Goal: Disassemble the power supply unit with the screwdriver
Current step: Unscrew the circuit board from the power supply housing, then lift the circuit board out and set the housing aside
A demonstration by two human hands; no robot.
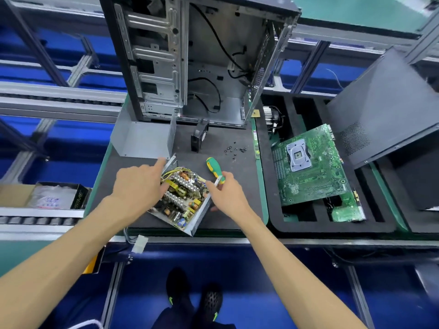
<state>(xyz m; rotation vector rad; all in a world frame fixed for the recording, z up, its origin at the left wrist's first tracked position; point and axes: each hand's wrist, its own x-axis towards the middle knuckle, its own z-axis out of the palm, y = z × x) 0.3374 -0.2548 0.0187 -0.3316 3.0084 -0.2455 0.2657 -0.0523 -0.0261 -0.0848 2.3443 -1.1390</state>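
Note:
The power supply unit (183, 205) lies open on the dark mat, its circuit board with coils and heat sinks showing inside a grey metal shell. My left hand (140, 186) grips the unit's left side, the index finger stretched toward its far corner. My right hand (225, 191) holds the green and yellow screwdriver (214, 168) by the lower handle at the unit's right edge; the shaft is hidden by the hand. The unit's grey metal cover (142, 138) stands apart behind it.
An open computer case (202, 62) stands at the back of the mat. A black fan (199, 137) and several loose screws (234, 150) lie before it. A foam tray (308, 224) on the right carries a green motherboard (311, 167). A dark side panel (384, 103) leans farther right.

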